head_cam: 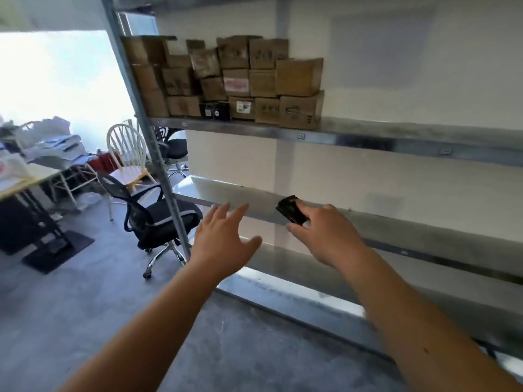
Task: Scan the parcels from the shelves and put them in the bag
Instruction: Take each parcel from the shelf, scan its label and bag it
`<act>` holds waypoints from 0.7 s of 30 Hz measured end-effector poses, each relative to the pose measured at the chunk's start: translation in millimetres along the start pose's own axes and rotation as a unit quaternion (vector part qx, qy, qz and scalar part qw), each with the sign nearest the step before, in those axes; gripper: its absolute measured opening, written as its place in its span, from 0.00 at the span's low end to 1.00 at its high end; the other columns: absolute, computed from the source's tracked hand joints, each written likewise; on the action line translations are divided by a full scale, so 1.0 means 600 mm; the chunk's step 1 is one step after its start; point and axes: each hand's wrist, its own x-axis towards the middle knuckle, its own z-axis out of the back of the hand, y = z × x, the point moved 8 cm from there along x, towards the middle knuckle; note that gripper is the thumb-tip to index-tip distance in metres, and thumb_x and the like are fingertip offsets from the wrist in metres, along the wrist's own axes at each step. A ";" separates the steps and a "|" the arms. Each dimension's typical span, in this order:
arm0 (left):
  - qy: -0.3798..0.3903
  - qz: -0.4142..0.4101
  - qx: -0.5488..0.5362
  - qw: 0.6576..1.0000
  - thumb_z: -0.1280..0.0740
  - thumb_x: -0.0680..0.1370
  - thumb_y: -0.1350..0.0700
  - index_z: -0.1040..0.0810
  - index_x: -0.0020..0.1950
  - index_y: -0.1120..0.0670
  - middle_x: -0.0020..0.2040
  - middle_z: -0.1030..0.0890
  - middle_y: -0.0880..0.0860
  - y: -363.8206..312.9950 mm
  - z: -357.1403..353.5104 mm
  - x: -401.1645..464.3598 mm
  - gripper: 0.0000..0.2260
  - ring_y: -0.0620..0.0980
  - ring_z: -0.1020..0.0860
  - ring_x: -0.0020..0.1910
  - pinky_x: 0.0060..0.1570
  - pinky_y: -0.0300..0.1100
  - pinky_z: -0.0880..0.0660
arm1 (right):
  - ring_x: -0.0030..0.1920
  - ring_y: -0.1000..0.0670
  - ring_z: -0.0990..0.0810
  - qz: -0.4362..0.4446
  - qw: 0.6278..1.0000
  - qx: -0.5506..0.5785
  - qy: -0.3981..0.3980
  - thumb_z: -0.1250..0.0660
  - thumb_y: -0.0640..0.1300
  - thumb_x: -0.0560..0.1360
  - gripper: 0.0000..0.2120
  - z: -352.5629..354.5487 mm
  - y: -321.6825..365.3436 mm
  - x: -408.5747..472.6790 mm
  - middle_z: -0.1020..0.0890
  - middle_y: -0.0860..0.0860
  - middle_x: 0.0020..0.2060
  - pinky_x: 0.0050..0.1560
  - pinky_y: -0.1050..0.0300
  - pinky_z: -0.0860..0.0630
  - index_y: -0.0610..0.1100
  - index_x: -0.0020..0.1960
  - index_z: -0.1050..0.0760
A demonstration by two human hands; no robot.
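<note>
Several brown cardboard parcels (297,77) are stacked at the left end of the upper metal shelf (368,134), with a small black box (215,111) among the bottom row. My right hand (325,233) grips a black handheld scanner (291,209), raised in front of the middle shelf (410,230). My left hand (223,236) is stretched forward with its fingers spread and holds nothing, below the parcels and just right of the shelf's upright post (158,154). No bag is in view.
A black office chair (158,216) on wheels stands on the grey floor left of the post, with a white wooden chair (128,154) behind it. A cluttered desk (25,176) sits at far left. The lowest shelf (311,301) runs near my forearms.
</note>
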 end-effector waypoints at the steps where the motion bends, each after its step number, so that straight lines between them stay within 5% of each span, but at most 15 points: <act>1: -0.008 -0.008 -0.002 1.000 0.32 0.77 0.32 0.43 0.84 0.38 0.85 0.42 0.51 -0.007 0.010 0.023 0.38 0.55 0.49 0.85 0.81 0.57 0.47 | 0.48 0.44 0.23 0.003 1.000 0.004 -0.016 0.39 0.66 0.79 0.28 0.010 0.003 0.020 0.27 0.46 0.51 0.49 0.48 0.23 0.64 0.78 0.37; 10: -0.077 -0.070 -0.025 0.994 0.30 0.78 0.37 0.40 0.83 0.38 0.84 0.40 0.51 -0.084 0.085 0.266 0.36 0.56 0.45 0.84 0.80 0.59 0.41 | 0.51 0.48 0.22 0.026 0.994 -0.011 -0.104 0.39 0.68 0.79 0.32 0.110 -0.011 0.241 0.24 0.47 0.60 0.47 0.53 0.24 0.62 0.80 0.40; 14: -0.113 -0.110 -0.023 0.987 0.29 0.77 0.37 0.39 0.82 0.38 0.83 0.37 0.50 -0.121 0.113 0.385 0.35 0.56 0.42 0.82 0.78 0.61 0.38 | 0.50 0.49 0.20 0.027 0.990 0.005 -0.139 0.38 0.66 0.80 0.30 0.173 -0.030 0.336 0.21 0.49 0.61 0.37 0.57 0.26 0.60 0.80 0.37; 21: -0.140 -0.158 -0.085 0.974 0.29 0.76 0.37 0.43 0.79 0.32 0.82 0.39 0.46 -0.187 0.133 0.580 0.35 0.56 0.39 0.81 0.73 0.63 0.34 | 0.52 0.44 0.22 0.000 0.986 -0.031 -0.162 0.38 0.65 0.81 0.28 0.253 -0.072 0.484 0.24 0.46 0.56 0.51 0.47 0.21 0.62 0.79 0.37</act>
